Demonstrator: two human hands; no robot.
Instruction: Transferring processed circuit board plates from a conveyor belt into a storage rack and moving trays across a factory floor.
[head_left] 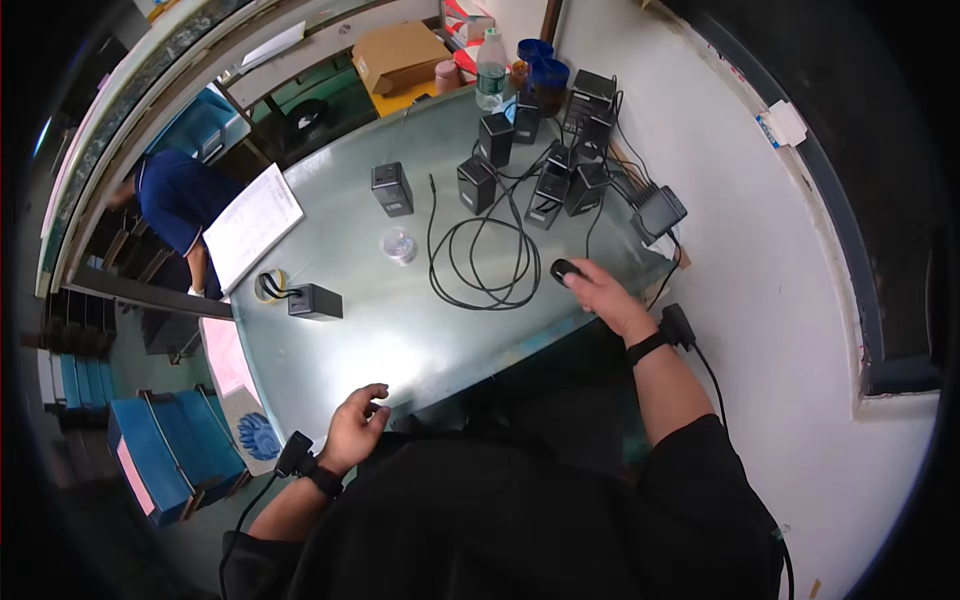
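Work at the table (355, 245) looks, to my eye, to be at a handling step: right of centre in the frame, the right hand (600, 298) pinches a small black piece (562, 271) between thumb and fingers. From where I stand, I can't tell whether that piece touches the tabletop or is just clear of it. Lower left of centre, at the table's near edge, the left hand (358, 428) has its fingers loosely curled and apart, with nothing seen between them. Moving the piece would, I judge, call for a firm, steady pinch, since it looks smooth and rounded.

Just left of the piece lies a thin black cable (478, 305), looped in loose, springy rings. The tabletop is pale grey-green, with a glassy sheen and a bright glare toward its near side. Left of the cable sits a clear plastic cup (398, 246), round and shiny. Above it stands a squared black box (392, 189), hard-edged and apparently plastic; a similar box (315, 302) at centre left has a short cord at one end, beside a yellowish tape roll (269, 286).
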